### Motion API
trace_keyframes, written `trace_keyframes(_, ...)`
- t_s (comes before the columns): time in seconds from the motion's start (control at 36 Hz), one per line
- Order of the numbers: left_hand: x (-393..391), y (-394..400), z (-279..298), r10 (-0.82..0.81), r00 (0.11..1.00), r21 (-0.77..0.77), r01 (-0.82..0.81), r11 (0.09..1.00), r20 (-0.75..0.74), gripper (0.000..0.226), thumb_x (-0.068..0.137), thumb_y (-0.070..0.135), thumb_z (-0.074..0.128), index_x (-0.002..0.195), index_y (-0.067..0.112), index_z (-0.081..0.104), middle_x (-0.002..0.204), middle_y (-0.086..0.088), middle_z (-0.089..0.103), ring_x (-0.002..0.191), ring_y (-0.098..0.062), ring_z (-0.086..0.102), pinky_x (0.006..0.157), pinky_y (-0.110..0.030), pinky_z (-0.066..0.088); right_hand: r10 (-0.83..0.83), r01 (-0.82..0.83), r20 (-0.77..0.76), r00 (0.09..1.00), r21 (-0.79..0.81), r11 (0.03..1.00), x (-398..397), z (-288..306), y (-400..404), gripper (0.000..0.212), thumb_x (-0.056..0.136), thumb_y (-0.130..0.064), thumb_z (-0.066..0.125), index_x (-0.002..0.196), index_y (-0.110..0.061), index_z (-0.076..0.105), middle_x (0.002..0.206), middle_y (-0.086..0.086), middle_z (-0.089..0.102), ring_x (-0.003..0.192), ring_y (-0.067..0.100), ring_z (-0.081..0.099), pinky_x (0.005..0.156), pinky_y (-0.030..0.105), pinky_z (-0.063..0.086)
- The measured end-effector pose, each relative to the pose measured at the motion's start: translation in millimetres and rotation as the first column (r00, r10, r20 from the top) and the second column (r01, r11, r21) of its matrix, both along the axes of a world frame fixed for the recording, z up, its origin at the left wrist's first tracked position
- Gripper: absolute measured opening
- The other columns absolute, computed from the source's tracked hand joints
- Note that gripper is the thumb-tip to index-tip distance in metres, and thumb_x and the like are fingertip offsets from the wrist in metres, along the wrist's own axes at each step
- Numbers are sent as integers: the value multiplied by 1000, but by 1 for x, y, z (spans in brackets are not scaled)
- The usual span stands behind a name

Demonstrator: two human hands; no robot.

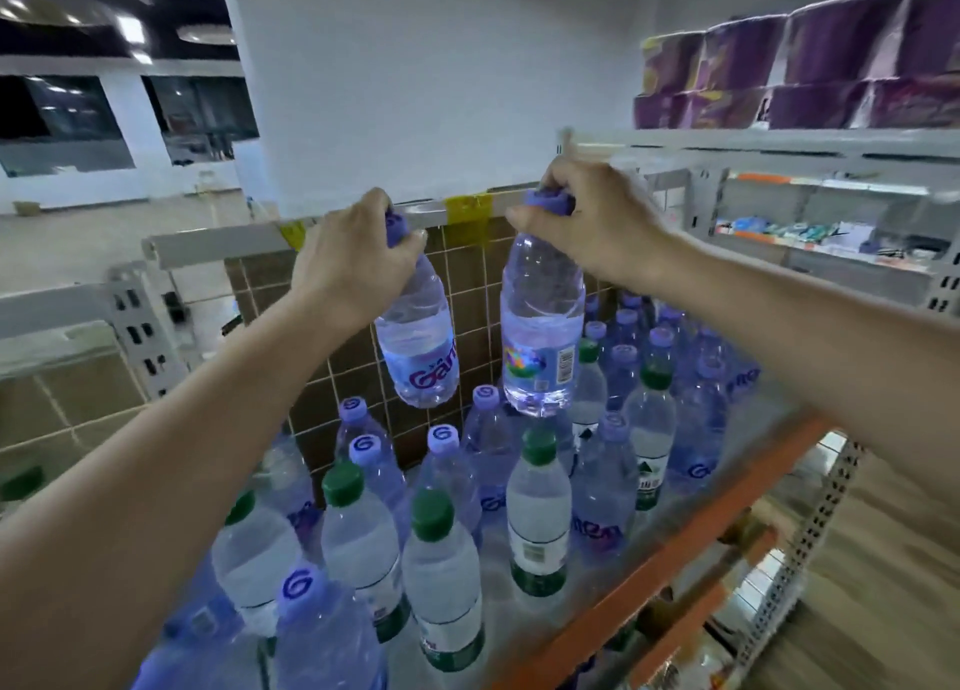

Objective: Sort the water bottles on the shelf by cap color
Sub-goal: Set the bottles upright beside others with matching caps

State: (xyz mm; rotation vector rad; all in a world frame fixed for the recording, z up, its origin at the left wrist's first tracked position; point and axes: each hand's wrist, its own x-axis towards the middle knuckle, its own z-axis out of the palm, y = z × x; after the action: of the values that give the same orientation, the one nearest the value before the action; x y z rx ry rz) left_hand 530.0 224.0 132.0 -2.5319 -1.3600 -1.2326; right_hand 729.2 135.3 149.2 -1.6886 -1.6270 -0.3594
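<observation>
Two bare hands are up over a shelf crowded with water bottles, its front edge an orange rail. Nearest the person stand the green-capped bottles, a loose cluster at the front left with one more just right of them, and purple-capped bottles are mixed in among them, one at the very front. Farther back the purple caps thicken into a packed group toward the right rear, with a couple of green caps still standing inside it. Above all this, the left hand has its grip curled round the purple cap and neck of a lifted bottle, which hangs tilted, clear of those below. The right hand pinches the purple cap of a second lifted bottle that hangs nearly upright just beside the first, its base close above the standing caps. Behind the bottles is a brown tiled panel topped by a pale rail with yellow tape. Higher on the right, an upper shelf carries purple wrapped packs.
</observation>
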Motion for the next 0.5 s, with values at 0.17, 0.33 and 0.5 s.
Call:
trace_keyframes(0.17, 29, 34, -30, -14, 988, -150, -10, 989, -157, 24, 91, 37, 55, 89, 14, 48, 83, -9, 56, 80, -33, 55, 69, -36, 41, 61, -65, -31, 998, -161, 985, 25, -22, 15, 30, 81, -53, 67, 77, -24, 56, 71, -7, 56, 70, 18, 54, 69, 34, 47)
trace_keyframes(0.33, 49, 58, -66, 41, 917, -272, -160, 949, -398, 24, 90, 40, 52, 93, 17, 50, 90, -5, 57, 82, -29, 52, 67, -34, 37, 153, -158, -44, 987, -351, 923, 46, -43, 23, 34, 80, -54, 68, 72, -25, 53, 60, -9, 54, 52, 10, 48, 55, 28, 39)
trace_keyframes(0.5, 51, 67, -104, -14, 855, -398, -227, 889, -519, 14, 87, 33, 53, 88, 20, 49, 89, -2, 60, 83, -25, 56, 65, -33, 39, 280, -282, -75, 957, -471, 836, 54, -60, 32, 35, 80, -55, 69, 73, -25, 52, 62, -8, 54, 56, 8, 49, 56, 29, 42)
